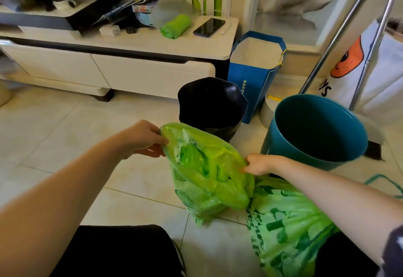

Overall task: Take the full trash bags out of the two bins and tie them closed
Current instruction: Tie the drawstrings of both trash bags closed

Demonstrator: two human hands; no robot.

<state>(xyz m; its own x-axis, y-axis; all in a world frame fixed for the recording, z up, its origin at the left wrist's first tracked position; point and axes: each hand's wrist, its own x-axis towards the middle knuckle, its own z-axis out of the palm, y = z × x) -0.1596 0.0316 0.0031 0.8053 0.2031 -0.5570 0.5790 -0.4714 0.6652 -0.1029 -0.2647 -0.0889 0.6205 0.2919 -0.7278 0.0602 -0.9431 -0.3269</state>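
Left hand [142, 138] and right hand [260, 164] pinch open green trash bag [209, 180] rim on floor

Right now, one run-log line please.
left hand: grips bag rim | right hand: grips opposite rim | green bag: out, open, untied | teal bin: empty

I see a lime-green printed plastic trash bag [207, 176], a round teal metal bin [314, 137] and a glossy black plastic bin [209, 104].

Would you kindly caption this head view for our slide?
Both hands, left hand and right hand, hold open a green trash bag beside the empty teal bin.
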